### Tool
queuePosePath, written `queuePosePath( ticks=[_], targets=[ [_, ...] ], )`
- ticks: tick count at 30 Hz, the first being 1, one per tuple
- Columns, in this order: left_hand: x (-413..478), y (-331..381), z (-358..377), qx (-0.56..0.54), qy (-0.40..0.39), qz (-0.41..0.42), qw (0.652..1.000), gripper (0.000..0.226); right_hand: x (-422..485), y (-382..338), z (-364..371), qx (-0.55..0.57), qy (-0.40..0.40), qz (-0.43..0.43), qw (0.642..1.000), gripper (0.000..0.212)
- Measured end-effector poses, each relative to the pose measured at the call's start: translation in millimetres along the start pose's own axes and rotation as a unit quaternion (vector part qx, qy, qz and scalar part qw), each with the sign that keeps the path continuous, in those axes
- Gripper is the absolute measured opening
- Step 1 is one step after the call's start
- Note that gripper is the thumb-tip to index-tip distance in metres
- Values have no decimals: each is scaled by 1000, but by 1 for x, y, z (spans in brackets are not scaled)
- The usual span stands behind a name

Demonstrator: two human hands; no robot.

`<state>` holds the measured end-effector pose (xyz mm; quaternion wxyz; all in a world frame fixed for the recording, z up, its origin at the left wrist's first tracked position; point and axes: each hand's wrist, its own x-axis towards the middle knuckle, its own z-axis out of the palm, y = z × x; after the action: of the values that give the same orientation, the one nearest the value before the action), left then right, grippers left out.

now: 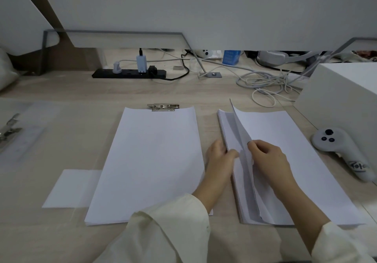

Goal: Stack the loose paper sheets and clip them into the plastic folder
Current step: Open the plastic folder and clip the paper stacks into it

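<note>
The right hand (269, 158) pinches the raised left edge of the top sheet (285, 136) between thumb and curled fingers, with the wrist angled in from the lower right. The left hand (219, 158) sits just beside it. Its thumb lies across the paper pile (223, 123) under the lifted edge and its fingers curl down against the pile's left side, gripping it. Both arms wear loose cream sleeves (173, 228).

The sheet is plain white, thin and matte. It bows upward along the edge being held and casts a grey shadow on the pages below. The pile is thick and squared, lying flat on the pale wood-grain worktop (61, 240).

Just left of the left hand lies a second stack (151, 160) of white paper, flat and neat. A shiny metal clip (163, 107) shows at its far edge. Whether the clip grips the paper cannot be told. A smaller white slip (71, 189) lies beyond that stack's near left corner. Well to the left is a clear plastic folder (34, 119), faint and glossy.

Right of the right hand rests a white rounded controller (342, 148) with dark buttons. Far ahead of the hands are a black power strip (128, 72) and tangled white cables (265, 83).
</note>
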<state>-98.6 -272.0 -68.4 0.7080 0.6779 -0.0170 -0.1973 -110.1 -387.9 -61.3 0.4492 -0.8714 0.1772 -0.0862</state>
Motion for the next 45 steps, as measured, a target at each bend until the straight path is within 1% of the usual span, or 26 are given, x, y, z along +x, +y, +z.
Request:
queuePosePath(
  ticks=[1,2,4,8,12,14,18,20,26,31,39,45],
  targets=[
    [3,1,0,-21,12,-17,1000,32,-1,0,-1,-2,-2,0,1000,20],
    [4,1,0,-15,7,-20,1000,36,-1,-1,-1,-1,-8,0,1000,19],
    [2,-2,3,2,-12,-12,1000,38,-1,-1,-2,1,-25,3,1000,20],
    [3,-6,6,-10,-21,5,1000,42,-2,-2,-3,25,-44,-1,999,15],
    [2,-4,2,-20,-53,13,998,44,-3,-3,-5,34,-48,6,998,25],
    [2,-5,1,-20,-53,26,998,44,-2,-3,-4,33,-48,6,998,22],
    [1,-5,2,-19,-54,27,998,41,-2,-4,-3,31,-45,8,998,17],
    [1,-5,3,-20,-59,29,998,38,-3,-4,-3,37,-41,10,998,19],
    [1,-5,2,-24,-65,42,997,45,-2,-4,-3,33,-35,11,999,23],
    [3,-6,2,-21,-70,50,996,44,-3,-5,-4,29,-33,10,999,25],
    [4,-10,0,-23,-71,50,996,46,2,-9,-6,21,-58,24,998,28],
    [6,-11,-2,-38,-77,28,996,46,6,-12,-10,33,-87,44,995,28]
  ],
)
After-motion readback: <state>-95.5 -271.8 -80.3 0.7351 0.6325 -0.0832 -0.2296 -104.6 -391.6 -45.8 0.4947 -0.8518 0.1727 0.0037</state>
